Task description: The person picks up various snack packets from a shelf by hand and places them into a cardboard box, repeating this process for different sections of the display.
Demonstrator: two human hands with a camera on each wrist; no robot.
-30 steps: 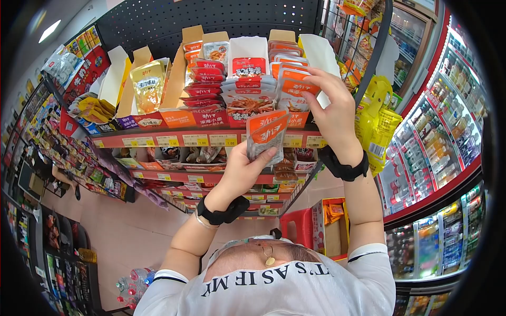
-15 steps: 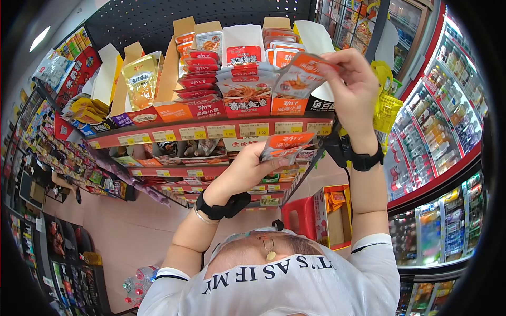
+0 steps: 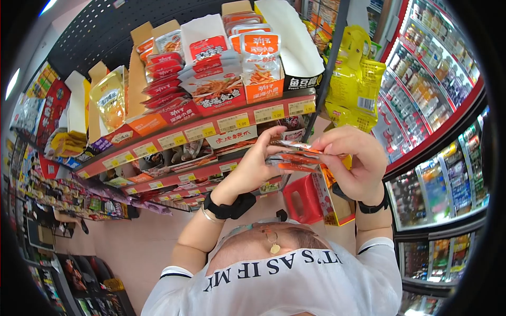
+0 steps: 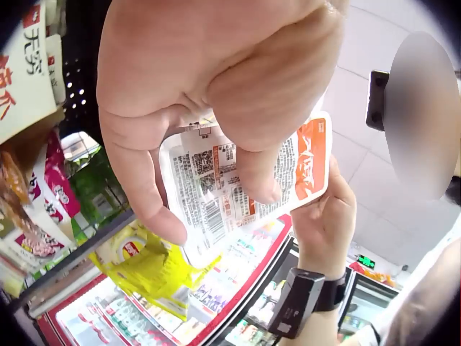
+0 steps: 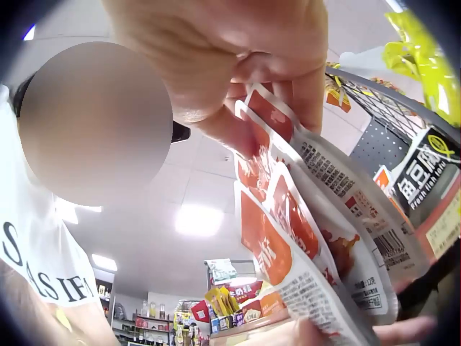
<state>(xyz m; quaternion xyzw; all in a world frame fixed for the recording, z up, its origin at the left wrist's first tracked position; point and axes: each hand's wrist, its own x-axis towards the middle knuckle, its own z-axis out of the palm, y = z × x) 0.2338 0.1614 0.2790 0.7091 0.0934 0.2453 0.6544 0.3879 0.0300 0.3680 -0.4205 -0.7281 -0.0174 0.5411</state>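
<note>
Several orange-and-white snack packets [image 3: 295, 158] are held between the two hands, in front of the shelf's right part. The left hand [image 3: 254, 167] grips their left ends; in the left wrist view its thumb lies on the printed back of a packet [image 4: 223, 184]. At the other end, the right hand [image 3: 354, 160] pinches packets between thumb and fingers. The right wrist view shows the packets [image 5: 310, 216] fanned in a loose stack, with the right hand [image 5: 238, 65] at their orange tops. On the shelf, a similar packet [image 3: 261, 60] stands in its orange box.
Snack boxes line the shelf, with price tags along its red edge [image 3: 200, 130]. Yellow bags [image 3: 356, 79] hang at the shelf's right end. A red stool [image 3: 303, 200] and an open carton [image 3: 337, 208] stand below. Drink coolers [image 3: 421, 105] are at the right.
The right hand has come down from the orange box with packets and joined the left hand's packets. The head view has shifted, with the shelf now tilted and further left.
</note>
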